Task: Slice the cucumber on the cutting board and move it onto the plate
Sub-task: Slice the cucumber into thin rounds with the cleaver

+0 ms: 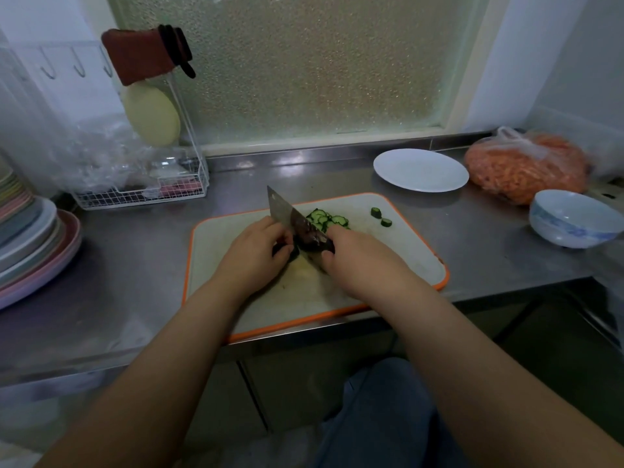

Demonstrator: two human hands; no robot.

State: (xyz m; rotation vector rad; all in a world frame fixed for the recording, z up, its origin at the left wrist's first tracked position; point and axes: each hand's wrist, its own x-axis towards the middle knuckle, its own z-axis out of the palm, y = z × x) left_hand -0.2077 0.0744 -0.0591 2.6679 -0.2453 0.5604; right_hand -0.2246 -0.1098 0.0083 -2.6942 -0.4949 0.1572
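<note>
The left hand (254,246) is pinning the dark green cucumber stub (282,248) while the right hand (351,255) is gripping the wide steel cleaver (287,216), keeping thin slices (326,220) falling aside on the orange-rimmed white cutting board (415,244).

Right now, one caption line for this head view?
Right hand works cleaver while left hand steadies cucumber on cutting board; slices piled, plate bare.

A dark green cucumber stub (283,248) lay on the white, orange-rimmed plastic cutting board (405,251), with thin pale-centred green slices (326,219) heaped just beyond it, two small end pieces (381,217) farther right, and a round white plate (420,169) beyond the board's far right corner.
</note>
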